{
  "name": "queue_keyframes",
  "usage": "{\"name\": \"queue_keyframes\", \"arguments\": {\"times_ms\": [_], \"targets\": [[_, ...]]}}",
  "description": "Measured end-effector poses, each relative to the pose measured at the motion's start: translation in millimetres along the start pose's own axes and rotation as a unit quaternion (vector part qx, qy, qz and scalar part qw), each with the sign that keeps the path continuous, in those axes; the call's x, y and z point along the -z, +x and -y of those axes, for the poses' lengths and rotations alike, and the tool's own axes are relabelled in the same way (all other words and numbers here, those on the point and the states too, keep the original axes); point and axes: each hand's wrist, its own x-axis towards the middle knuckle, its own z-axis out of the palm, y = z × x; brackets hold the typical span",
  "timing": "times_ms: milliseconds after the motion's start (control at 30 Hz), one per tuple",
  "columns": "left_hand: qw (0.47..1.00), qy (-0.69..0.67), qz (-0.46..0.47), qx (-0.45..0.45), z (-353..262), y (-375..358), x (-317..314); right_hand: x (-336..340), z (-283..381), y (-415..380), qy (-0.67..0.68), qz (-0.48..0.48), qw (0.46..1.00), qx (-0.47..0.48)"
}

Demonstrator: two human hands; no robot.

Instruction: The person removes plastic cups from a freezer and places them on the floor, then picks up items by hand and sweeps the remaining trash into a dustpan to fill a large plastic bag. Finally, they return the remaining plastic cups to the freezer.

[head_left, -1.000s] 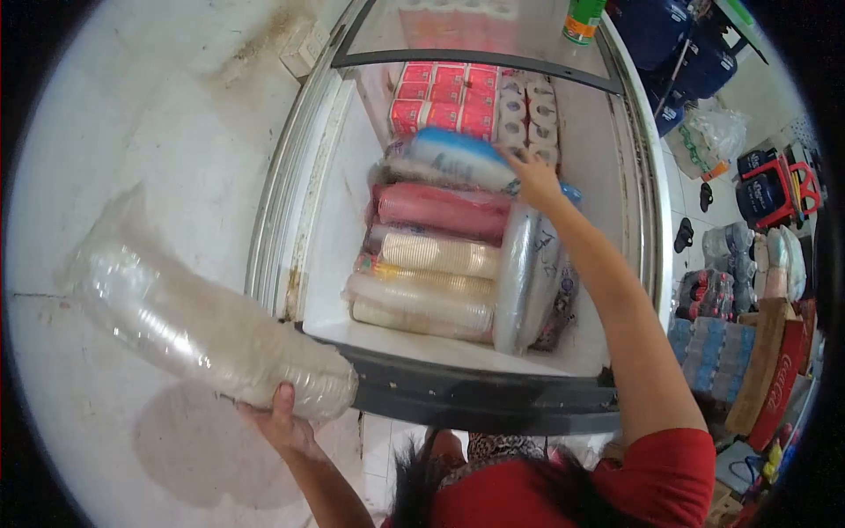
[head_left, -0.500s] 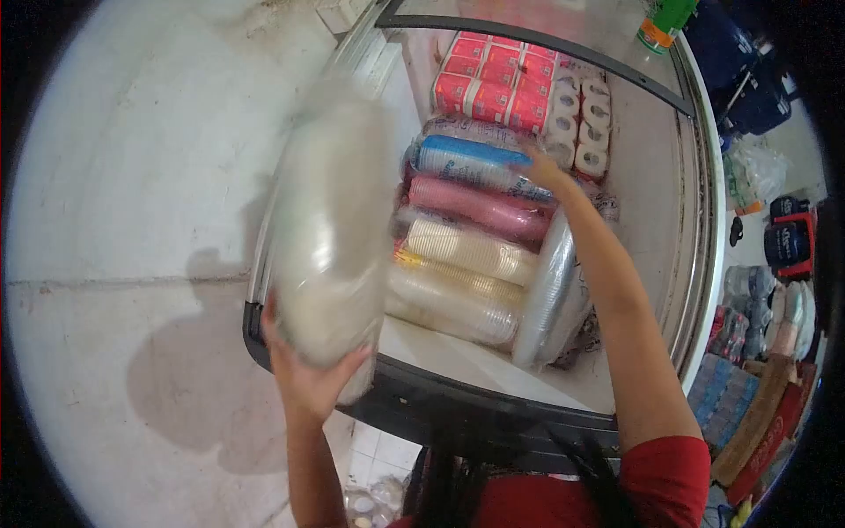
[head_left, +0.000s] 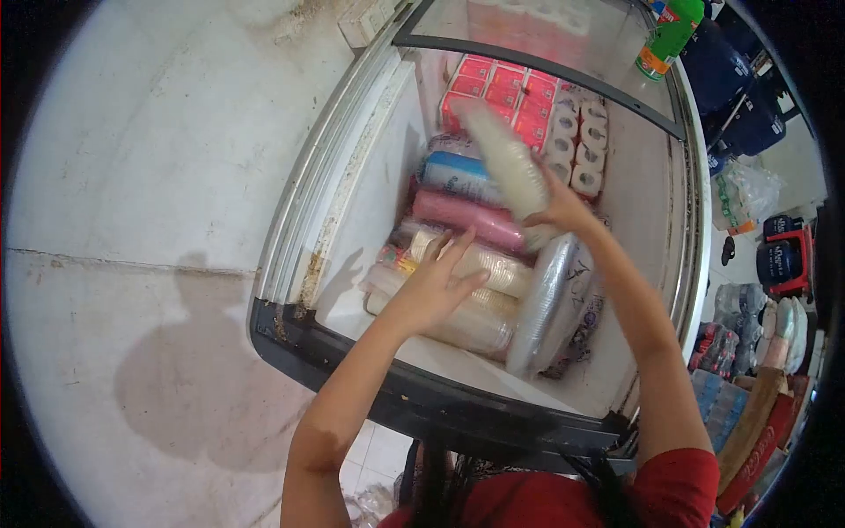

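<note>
My right hand (head_left: 556,204) is wrapped round a whitish, motion-blurred sleeve of cups or plates (head_left: 503,157), tilted over the packs in the chest. My left hand (head_left: 440,286) has its fingers spread and holds nothing, just above the cream sleeves (head_left: 493,268). Around them lie a pink sleeve (head_left: 466,220), a blue and white pack (head_left: 458,172), clear sleeves (head_left: 484,321) at the lower left and a silvery sleeve (head_left: 541,304) standing lengthwise at the right.
The chest has a white inner wall (head_left: 374,194) and a dark front rim (head_left: 422,407). Red packs (head_left: 502,84) and toilet rolls (head_left: 590,154) fill its far end. A green bottle (head_left: 673,35) stands on the glass at the upper right. Bottle packs (head_left: 739,308) are on the right.
The large clear pack that my left hand held at the left is no longer there. My left hand has moved right, over the chest. My right hand now holds a whitish sleeve.
</note>
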Motion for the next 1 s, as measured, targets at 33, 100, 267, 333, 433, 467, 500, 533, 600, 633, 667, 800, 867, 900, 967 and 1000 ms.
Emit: {"name": "queue_keyframes", "arguments": {"times_ms": [33,100,267,333,433,467,500,533,600,633,667,800,867,900,967,1000], "targets": [[1.000,0.005,0.001,0.003,-5.3,-11.7,10.4,16.8,6.5,8.3,-0.055,0.059,0.994,-0.076],[0.997,-0.059,0.004,0.041,-13.9,-32.6,29.8,30.2,7.1,30.8,-0.187,0.105,0.972,-0.099],[0.972,-0.196,-0.103,0.075,-11.6,-64.9,38.9,12.7,-24.8,56.9,-0.366,0.032,0.929,-0.044],[0.985,-0.113,-0.102,0.084,-19.4,-75.8,45.8,11.7,-20.2,54.8,-0.339,0.057,0.924,-0.165],[0.989,-0.082,-0.098,0.071,-34.9,-84.7,57.1,25.7,-31.3,44.7,-0.290,0.185,0.928,-0.145],[0.991,-0.080,-0.088,0.057,-41.3,-85.0,60.1,38.7,-27.8,37.5,-0.294,0.173,0.927,-0.156],[0.989,-0.102,-0.098,0.048,-47.7,-85.7,62.5,54.4,-18.8,26.9,-0.248,0.215,0.937,-0.117],[0.986,-0.124,-0.105,0.040,-52.3,-86.2,63.9,71.5,-9.5,12.9,-0.200,0.254,0.943,-0.079],[0.989,-0.106,-0.106,-0.018,-59.5,-84.3,63.2,113.4,69.9,-17.4,-0.227,0.262,0.921,-0.178],[0.988,-0.106,-0.106,-0.046,-63.4,-83.3,63.2,127.6,94.2,-36.6,-0.247,0.197,0.936,-0.156],[0.986,-0.107,-0.104,-0.074,-66.5,-83.9,62.6,139.7,117.2,-61.0,-0.269,0.133,0.944,-0.136],[0.974,-0.164,-0.041,-0.154,-61.3,-86.5,49.6,157.9,227.2,-191.7,-0.139,-0.104,0.975,-0.136],[0.967,-0.184,0.004,-0.176,-60.1,-87.9,39.3,138.7,266.2,-273.7,-0.086,-0.248,0.939,-0.220],[0.963,-0.199,0.021,-0.183,-61.3,-91.5,31.9,120.8,278.2,-318.1,-0.051,-0.345,0.909,-0.230],[0.948,-0.234,0.081,-0.199,-69.3,-101.3,17.9,65.5,295.8,-418.5,0.068,-0.555,0.777,-0.290],[0.938,-0.265,0.095,-0.200,-74.4,-107.8,9.2,22.9,299.2,-470.1,0.113,-0.664,0.659,-0.336]]}}
